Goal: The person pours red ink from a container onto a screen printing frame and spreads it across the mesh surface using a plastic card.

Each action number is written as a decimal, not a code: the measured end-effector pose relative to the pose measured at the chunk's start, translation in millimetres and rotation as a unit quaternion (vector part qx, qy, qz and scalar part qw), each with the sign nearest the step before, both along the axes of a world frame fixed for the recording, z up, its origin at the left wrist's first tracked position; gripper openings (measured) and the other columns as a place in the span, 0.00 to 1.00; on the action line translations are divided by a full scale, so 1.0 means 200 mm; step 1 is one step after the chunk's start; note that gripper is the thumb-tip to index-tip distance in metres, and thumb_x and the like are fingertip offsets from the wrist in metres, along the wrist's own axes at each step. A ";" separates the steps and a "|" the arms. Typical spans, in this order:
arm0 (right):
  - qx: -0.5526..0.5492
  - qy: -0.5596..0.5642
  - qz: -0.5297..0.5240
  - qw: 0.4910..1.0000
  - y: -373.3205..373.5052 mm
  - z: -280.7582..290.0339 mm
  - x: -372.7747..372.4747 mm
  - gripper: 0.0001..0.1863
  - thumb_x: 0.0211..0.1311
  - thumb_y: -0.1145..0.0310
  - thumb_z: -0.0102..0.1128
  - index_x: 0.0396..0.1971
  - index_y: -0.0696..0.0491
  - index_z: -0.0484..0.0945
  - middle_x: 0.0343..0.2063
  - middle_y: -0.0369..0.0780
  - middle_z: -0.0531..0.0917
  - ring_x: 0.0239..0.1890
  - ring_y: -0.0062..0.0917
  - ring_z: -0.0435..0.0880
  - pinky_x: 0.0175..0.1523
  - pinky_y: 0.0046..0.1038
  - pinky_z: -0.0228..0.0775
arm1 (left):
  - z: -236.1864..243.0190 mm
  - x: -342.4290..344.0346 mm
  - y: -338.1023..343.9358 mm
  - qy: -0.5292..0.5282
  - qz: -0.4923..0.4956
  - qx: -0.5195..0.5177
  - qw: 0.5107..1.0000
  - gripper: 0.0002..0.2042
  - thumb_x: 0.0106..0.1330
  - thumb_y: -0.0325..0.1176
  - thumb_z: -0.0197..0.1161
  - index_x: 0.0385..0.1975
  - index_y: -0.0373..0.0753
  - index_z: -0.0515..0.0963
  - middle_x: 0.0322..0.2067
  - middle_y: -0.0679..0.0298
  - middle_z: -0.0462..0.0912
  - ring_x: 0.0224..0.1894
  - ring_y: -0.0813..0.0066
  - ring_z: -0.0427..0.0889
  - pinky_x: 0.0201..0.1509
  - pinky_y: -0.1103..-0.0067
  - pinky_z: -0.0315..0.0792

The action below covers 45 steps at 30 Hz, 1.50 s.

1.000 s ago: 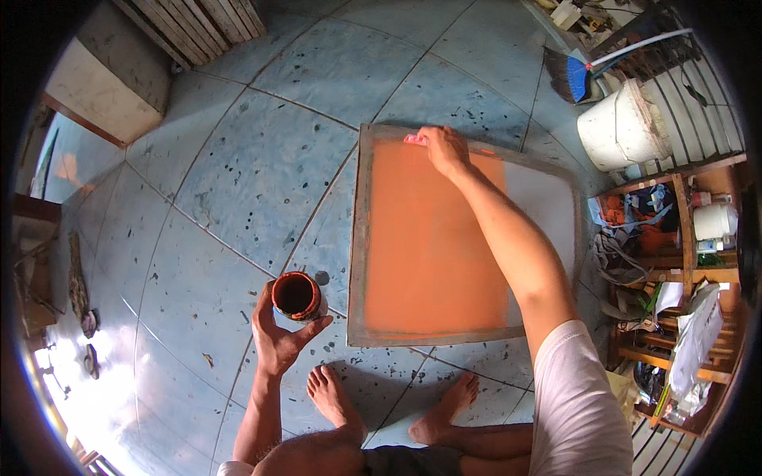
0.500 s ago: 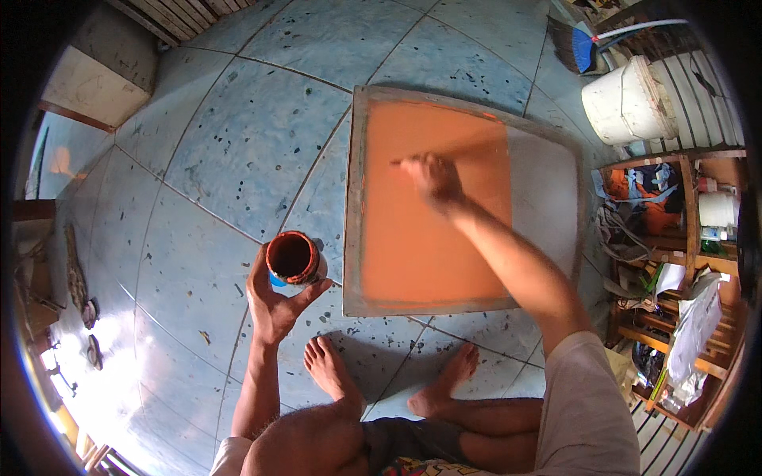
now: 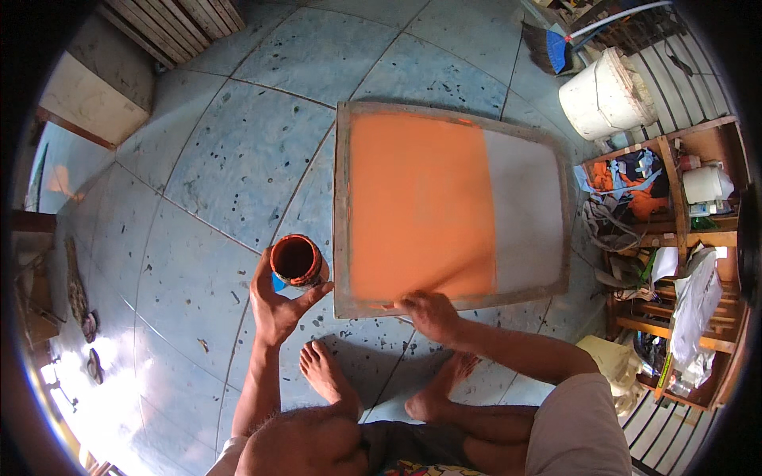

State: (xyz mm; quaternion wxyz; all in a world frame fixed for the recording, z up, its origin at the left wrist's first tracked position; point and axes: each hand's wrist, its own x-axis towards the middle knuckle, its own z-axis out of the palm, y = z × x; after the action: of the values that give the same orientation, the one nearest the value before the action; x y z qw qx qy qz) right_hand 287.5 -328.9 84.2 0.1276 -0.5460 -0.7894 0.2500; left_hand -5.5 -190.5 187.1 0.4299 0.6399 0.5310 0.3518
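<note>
At the left, my left hand (image 3: 274, 305) is closed around a round jar (image 3: 300, 260) whose rim is smeared with orange-red paint and whose inside looks dark. My right hand (image 3: 430, 315) pinches a small paintbrush (image 3: 387, 307), mostly hidden by the fingers, with its tip at the near edge of a framed screen (image 3: 528, 182). Flat on the floor, this screen has a grey-brown border. Smooth orange paint (image 3: 417, 206) covers its left and middle part; the right part is pale grey.
Blue floor tiles (image 3: 214, 151) with dark specks surround the screen. Along the right stand a white bucket (image 3: 607, 95), a blue broom (image 3: 558, 51) and a wooden shelf (image 3: 673, 190) with cloths and bottles. My bare feet (image 3: 327, 369) are just below the screen.
My right hand with the paintbrush has moved from the screen's upper middle down to its near edge. The left hand still holds the jar in about the same place. The view has shifted slightly.
</note>
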 end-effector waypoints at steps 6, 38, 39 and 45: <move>0.048 -0.090 -0.064 0.993 0.80 -0.03 0.34 0.11 0.67 0.74 0.54 0.40 0.50 0.86 0.35 0.43 0.88 0.40 0.40 0.88 0.42 0.42 0.79 | 0.02 -0.04 0.00 0.004 0.012 -0.012 1.000 0.35 0.46 0.42 0.88 0.53 0.37 0.79 0.46 0.63 0.87 0.49 0.71 0.85 0.58 0.70 0.76; 0.124 -0.104 0.109 0.981 -0.15 -0.07 0.25 0.22 0.57 0.72 0.60 0.53 0.59 0.78 0.44 0.45 0.81 0.50 0.42 0.83 0.46 0.39 0.83 | 0.03 0.14 0.03 -0.013 -0.027 -0.025 0.999 0.33 0.45 0.42 0.88 0.50 0.37 0.80 0.44 0.64 0.84 0.47 0.70 0.84 0.55 0.72 0.76; 0.101 -0.093 0.087 0.987 -0.17 -0.05 0.24 0.23 0.56 0.74 0.60 0.54 0.57 0.79 0.44 0.44 0.83 0.49 0.40 0.84 0.47 0.39 0.84 | 0.03 0.14 0.03 -0.015 -0.025 -0.021 0.999 0.33 0.45 0.42 0.88 0.50 0.37 0.80 0.44 0.63 0.84 0.47 0.70 0.84 0.55 0.71 0.76; 0.089 -0.033 -0.059 0.994 0.30 0.09 0.41 0.25 0.58 0.82 0.54 0.54 0.46 0.83 0.44 0.45 0.88 0.48 0.41 0.87 0.49 0.41 0.83 | 0.00 0.08 -0.01 0.009 -0.013 -0.023 1.000 0.34 0.45 0.44 0.88 0.50 0.35 0.80 0.43 0.62 0.85 0.47 0.70 0.84 0.56 0.71 0.76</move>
State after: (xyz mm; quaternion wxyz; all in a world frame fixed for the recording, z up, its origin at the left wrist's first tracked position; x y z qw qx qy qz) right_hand 370.3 -269.4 102.9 0.1639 -0.5857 -0.7791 0.1521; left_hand 11.4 -192.1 187.9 0.4444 0.6399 0.5343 0.3279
